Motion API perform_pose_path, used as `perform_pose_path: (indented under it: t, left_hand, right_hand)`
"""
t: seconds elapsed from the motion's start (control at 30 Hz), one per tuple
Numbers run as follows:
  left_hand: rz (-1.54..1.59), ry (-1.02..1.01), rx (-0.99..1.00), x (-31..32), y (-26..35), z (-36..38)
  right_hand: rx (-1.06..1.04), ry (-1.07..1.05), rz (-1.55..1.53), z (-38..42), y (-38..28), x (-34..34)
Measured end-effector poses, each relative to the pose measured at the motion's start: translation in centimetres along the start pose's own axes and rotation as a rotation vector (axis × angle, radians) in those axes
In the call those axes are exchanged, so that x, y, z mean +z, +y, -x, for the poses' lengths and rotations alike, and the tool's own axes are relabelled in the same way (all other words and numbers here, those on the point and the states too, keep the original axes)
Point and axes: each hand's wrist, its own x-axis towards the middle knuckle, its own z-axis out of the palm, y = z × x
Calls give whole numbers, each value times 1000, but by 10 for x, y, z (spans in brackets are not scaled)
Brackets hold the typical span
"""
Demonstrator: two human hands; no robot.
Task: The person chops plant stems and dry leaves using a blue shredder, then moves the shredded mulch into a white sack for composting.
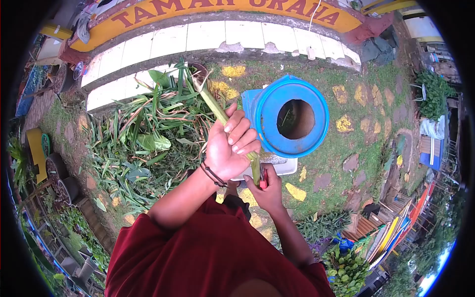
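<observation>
My left hand (228, 141) is closed around a thick green plant stalk (213, 103), held slanting across in front of me. The stalk's pale, torn far end points toward a heap of cut leaves (153, 123). At the stalk's near end, my right hand (267, 189) is closed on red-handled pruning shears (264, 179). Their blades are mostly hidden by the hand and stalk. Just right of my left hand stands a blue barrel (319, 116), with a round hole in its lid. A white tray (288, 166) shows partly below the barrel.
Beyond the heap and barrel runs a white tiled ledge (208, 37) under an orange lettered sign (222, 12). Yellow-painted stones (345, 123) are set in the grass. Potted plants (346, 270) and wooden slats (363, 227) lie at lower right.
</observation>
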Motion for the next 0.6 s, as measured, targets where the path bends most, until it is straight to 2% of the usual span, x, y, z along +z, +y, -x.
perform_pose_path:
  t: [0.03,0.1,0.13,0.17,0.23,0.27,0.3,0.33,0.37,0.43,0.47,0.53,0.6]
  left_hand:
    - [-77,-18,-74,-13,8,-11]
    - [-481,114,-128,-29,29,-35]
    - [-708,34,-199,-59,54,-48]
    - [-705,37,-183,-73,77,-62]
    - [-1348,182,-237,-100,118,-89]
    - [-1348,192,-226,-119,139,-104]
    - [-1592,235,-236,-143,160,-119]
    - [-1837,273,-253,-174,179,-138]
    - [-1839,270,-259,-230,206,-163]
    - [-2549,-46,-239,-351,238,-215]
    - [-2536,-56,-246,-364,236,-232]
    - [-2437,191,-504,-386,218,-269]
    - [-2389,166,-505,-419,192,-307]
  right_hand:
    - [91,46,54,2,12,-1]
    - [227,94,87,2,26,-12]
    - [230,171,30,3,34,-18]
    - [227,250,-26,2,43,-26]
    - [260,437,-95,-3,67,-47]
    - [303,508,-136,-7,74,-60]
    - [353,584,-178,-9,79,-72]
    - [359,632,-195,-9,90,-86]
    - [361,685,-213,-13,100,-95]
    - [367,777,-284,-23,103,-105]
    - [362,802,-299,-26,108,-109]
    - [372,836,-365,-30,112,-109]
    - [377,866,-403,-23,127,-110]
